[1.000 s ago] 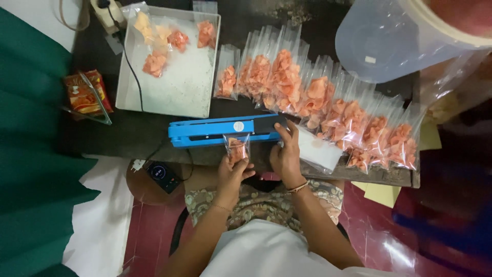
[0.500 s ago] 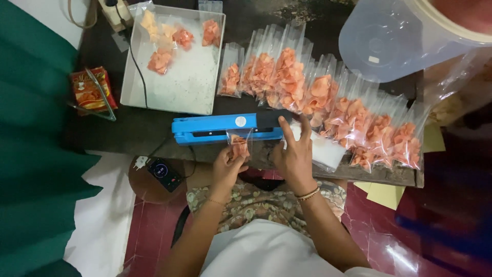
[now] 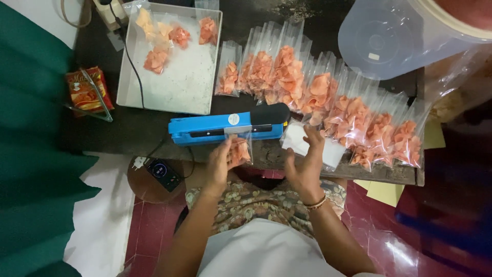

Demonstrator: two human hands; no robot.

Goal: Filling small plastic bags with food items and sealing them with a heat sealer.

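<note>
My left hand [image 3: 221,163] holds a small clear bag of orange crackers [image 3: 239,150], its top edge lying in the jaw of the blue heat sealer [image 3: 225,127]. The sealer's black handle end [image 3: 270,114] is raised. My right hand [image 3: 306,163] hovers with its fingers spread just right of the sealer, over a stack of empty clear bags [image 3: 315,146], and holds nothing.
A row of filled cracker bags [image 3: 328,105] lies overlapping across the dark table. At the back left a white tray [image 3: 174,82] holds loose crackers. A clear plastic tub [image 3: 389,41] sits at the back right. A red packet [image 3: 86,91] and a small device [image 3: 163,173] are at the left.
My right hand has come off the sealer's handle and moved right and down over the empty bags. The sealer's arm has lifted. My left hand still holds the bag.
</note>
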